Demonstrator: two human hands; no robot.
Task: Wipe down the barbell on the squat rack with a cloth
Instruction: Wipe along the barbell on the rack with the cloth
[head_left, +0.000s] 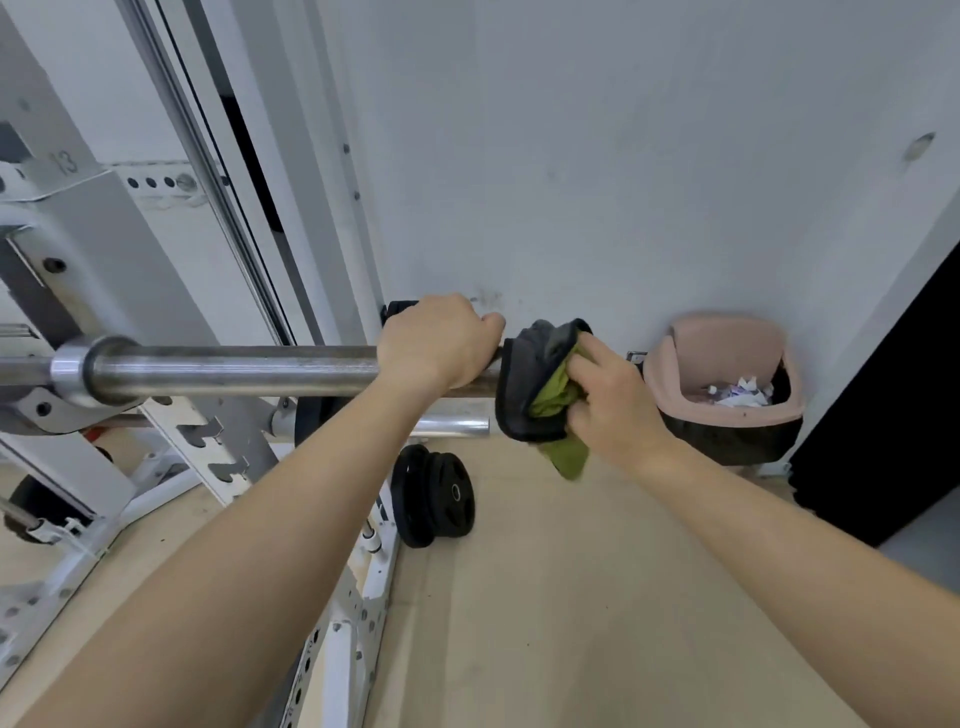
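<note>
Barbell (234, 370) horizontal, end rightward — left fingers (485, 323) wrapped round it, right fingers (597, 347) clutching cloth (524, 376)

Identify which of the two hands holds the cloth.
The right hand grips the grey-green cloth against the barbell; the left hand grips only bare steel.

Bare left forearm (260, 519), bare right forearm (779, 525), wrists uncovered, left grip (431, 343) and right grip (608, 410) bare, knuckles faintly ridged.

Barbell (234, 366) on white squat rack (208, 447); black weight plates (434, 496) and bin (727, 415) on floor (571, 597).
</note>
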